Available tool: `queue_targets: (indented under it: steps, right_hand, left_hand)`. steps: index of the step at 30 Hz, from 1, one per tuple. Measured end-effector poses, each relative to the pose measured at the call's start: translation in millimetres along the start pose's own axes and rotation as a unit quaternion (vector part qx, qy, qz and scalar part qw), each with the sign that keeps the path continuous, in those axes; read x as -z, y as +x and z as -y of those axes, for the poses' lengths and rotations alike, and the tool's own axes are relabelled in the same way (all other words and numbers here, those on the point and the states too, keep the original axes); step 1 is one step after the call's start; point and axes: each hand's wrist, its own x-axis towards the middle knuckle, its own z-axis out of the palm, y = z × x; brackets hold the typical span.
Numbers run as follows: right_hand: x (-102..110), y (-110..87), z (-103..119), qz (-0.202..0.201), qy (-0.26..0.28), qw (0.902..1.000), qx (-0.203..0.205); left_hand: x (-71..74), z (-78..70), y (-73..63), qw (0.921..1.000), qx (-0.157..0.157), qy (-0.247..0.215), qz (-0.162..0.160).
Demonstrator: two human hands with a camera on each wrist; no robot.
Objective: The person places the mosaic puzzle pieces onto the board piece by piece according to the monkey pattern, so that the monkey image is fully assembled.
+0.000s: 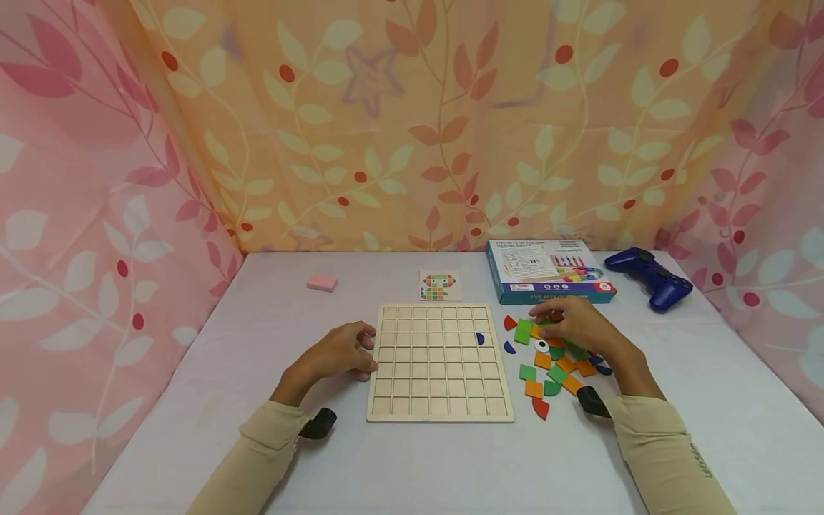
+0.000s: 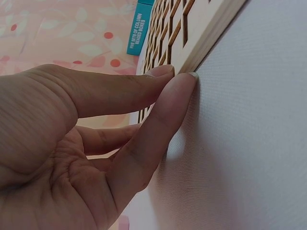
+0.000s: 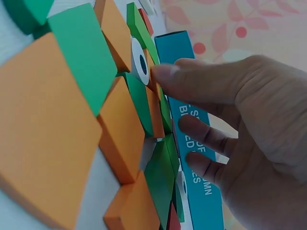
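A wooden grid board (image 1: 439,390) lies flat in the middle, with one blue half-circle piece (image 1: 480,339) in a cell on its right side. My left hand (image 1: 337,350) is at the board's left edge, fingers loosely bent; in the left wrist view two fingertips (image 2: 184,84) rest right at that edge. To the right of the board, my right hand (image 1: 582,327) hovers over a loose pile of coloured pieces, among them an orange square (image 1: 543,360) and a white eye disc (image 1: 541,346). Its thumb (image 3: 168,74) overlaps the pieces, other fingers loosely curved.
Behind the board lies a pattern card (image 1: 440,285), with a pink eraser-like block (image 1: 322,283) to its left. A teal-sided box (image 1: 550,272) stands behind the pieces, and a blue game controller (image 1: 649,278) is at the back right. Patterned curtains (image 1: 412,129) enclose the table.
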Motion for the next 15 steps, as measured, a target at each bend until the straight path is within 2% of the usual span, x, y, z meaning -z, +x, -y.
queue_targets:
  steps: [7, 15]
  right_hand:
    - [-2.7, -0.2, 1.1, 0.013, 0.013, 0.9996, -0.024]
    - [-0.1, -1.4, 0.3, 0.01, -0.005, 0.9996, -0.026]
  left_hand:
    - [-0.7, -1.1, -0.9, 1.0, 0.005, 0.004, -0.004]
    - [-1.5, -2.7, -1.8, 0.9999, 0.007, 0.001, -0.008]
